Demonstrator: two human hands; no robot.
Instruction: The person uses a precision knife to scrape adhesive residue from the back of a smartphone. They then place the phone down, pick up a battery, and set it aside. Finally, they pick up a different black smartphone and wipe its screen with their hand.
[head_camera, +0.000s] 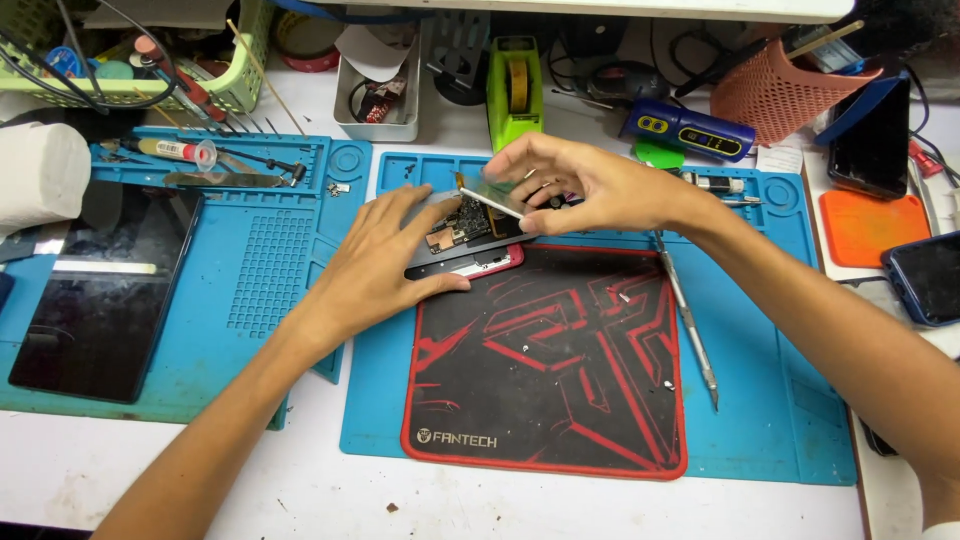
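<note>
Near the middle of the frame, a little above it, an opened phone (465, 240) lies at the top edge of a black and red mat (550, 360), with its inside parts showing. The left hand (385, 260) lies flat on the phone, fingers spread, holding it down. The right hand (570, 185) is just above it and pinches a thin flat strip (490, 202) between thumb and fingers. A long metal tool (688, 320) lies to the right on the blue work mat (770, 400). A dark tablet (100, 290) rests at the left.
</note>
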